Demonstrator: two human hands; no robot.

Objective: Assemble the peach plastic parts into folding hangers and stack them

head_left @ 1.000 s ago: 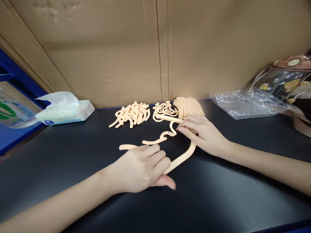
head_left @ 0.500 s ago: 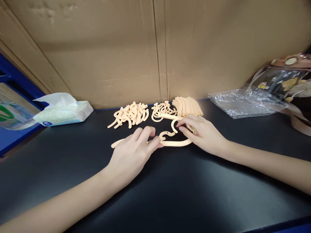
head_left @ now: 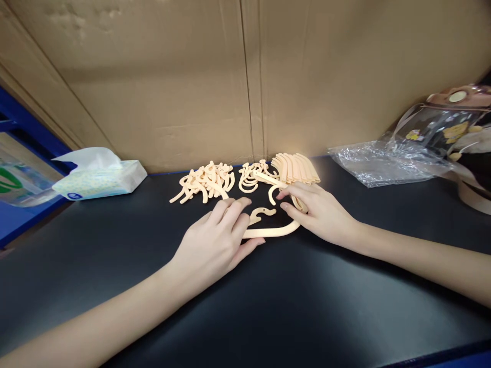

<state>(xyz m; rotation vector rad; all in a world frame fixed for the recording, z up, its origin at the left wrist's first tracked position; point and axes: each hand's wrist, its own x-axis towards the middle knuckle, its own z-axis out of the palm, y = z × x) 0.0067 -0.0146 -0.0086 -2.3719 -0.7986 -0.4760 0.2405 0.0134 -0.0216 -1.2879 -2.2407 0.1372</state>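
Several pale beige, curved flat pieces that look like clothes-hanger parts lie between my hands. My left hand (head_left: pixel 215 232) is closed around the left stretch of a long curved strip (head_left: pixel 272 232), thumb below it. Just above that strip rests a small hook-shaped piece (head_left: pixel 263 210), its lower end beside my left fingers. My right hand (head_left: pixel 312 204) is curled over the strip's right bend, with thumb and fingertips next to a thin curved piece (head_left: pixel 272 194). Another straight-looking strip (head_left: pixel 266 177) runs up and left from the right fingers. The palm hides how these pieces meet.
Behind are a heap of short curved pieces (head_left: pixel 207 181), a cluster of hook-shaped pieces (head_left: pixel 249 179) and a row of long strips (head_left: pixel 295 167). A tissue pack (head_left: pixel 103 176) is at left, clear plastic wrap (head_left: pixel 383 163) and a transparent bottle (head_left: pixel 441 122) at right. Cardboard (head_left: pixel 172 76) stands behind the black table (head_left: pixel 268 306).
My left fingers have shifted, and the strip's left end no longer sticks out to the left; a beige end now shows above the hand. The right hand has barely moved.
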